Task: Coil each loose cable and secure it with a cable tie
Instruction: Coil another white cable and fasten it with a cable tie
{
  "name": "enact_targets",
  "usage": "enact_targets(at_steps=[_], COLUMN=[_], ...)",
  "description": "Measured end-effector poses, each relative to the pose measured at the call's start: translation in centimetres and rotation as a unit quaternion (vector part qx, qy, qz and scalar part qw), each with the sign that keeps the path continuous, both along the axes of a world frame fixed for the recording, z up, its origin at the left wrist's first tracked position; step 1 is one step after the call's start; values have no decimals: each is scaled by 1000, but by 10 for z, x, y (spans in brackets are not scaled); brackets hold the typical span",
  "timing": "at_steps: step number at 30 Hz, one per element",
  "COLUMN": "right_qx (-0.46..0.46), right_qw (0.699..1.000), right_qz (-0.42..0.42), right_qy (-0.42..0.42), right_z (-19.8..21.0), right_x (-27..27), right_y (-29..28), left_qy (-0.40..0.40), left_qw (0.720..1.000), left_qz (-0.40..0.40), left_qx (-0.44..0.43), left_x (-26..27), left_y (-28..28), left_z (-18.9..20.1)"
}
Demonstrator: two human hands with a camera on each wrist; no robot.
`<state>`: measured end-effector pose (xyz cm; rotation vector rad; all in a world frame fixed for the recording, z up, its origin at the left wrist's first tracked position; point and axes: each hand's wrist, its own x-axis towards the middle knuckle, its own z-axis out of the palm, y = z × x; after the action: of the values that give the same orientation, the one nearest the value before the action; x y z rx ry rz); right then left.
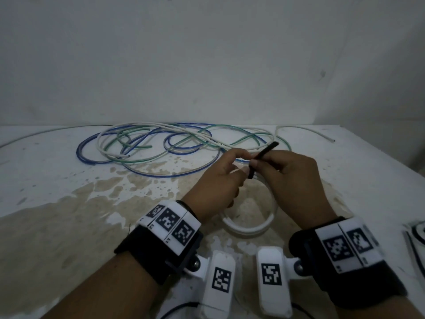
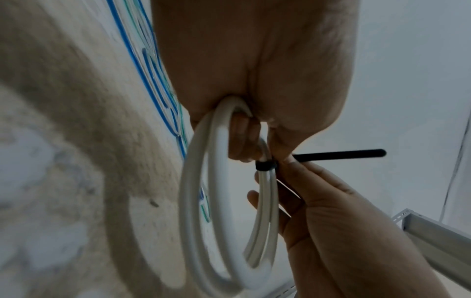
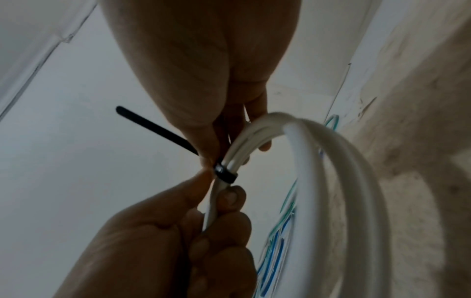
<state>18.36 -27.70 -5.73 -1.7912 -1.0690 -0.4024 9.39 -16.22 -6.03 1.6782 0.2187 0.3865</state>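
A white cable coil [image 1: 249, 229] hangs under both hands above the stained table [image 1: 69, 203]. A black cable tie [image 1: 264, 155] is looped round the coil's strands [image 2: 265, 166], and its tail [image 2: 339, 156] sticks out free. My left hand [image 1: 240, 165] grips the coil [image 2: 203, 201] with its fingers curled through the loop. My right hand [image 1: 258, 163] pinches the tie [image 3: 225, 174] close to the band, with the tail [image 3: 153, 129] running out past its thumb. The fingertips of the two hands nearly touch at the tie.
A tangle of loose blue, green and white cables [image 1: 174, 141] lies spread across the back of the table, against the wall. A white object with dark lines [image 1: 417, 233] sits at the right edge. A grey metal bracket [image 2: 433, 231] shows to the right.
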Motion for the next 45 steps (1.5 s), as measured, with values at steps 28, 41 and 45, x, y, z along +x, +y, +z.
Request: enact_targets(at_steps=[28, 41, 45], right_qx=[-233, -71, -159], right_qw=[941, 840, 832], right_qz=[205, 286, 325], right_qy=[138, 455, 421], right_z=[42, 41, 42], right_x=[-42, -167, -196], right_y=[39, 180, 201], left_qy=[67, -35, -49], left_qw=[995, 935, 926], left_qz=[56, 300, 335], left_qx=[39, -187, -167], left_x=[-85, -249, -294], left_y=[50, 132, 161], left_z=[30, 23, 21])
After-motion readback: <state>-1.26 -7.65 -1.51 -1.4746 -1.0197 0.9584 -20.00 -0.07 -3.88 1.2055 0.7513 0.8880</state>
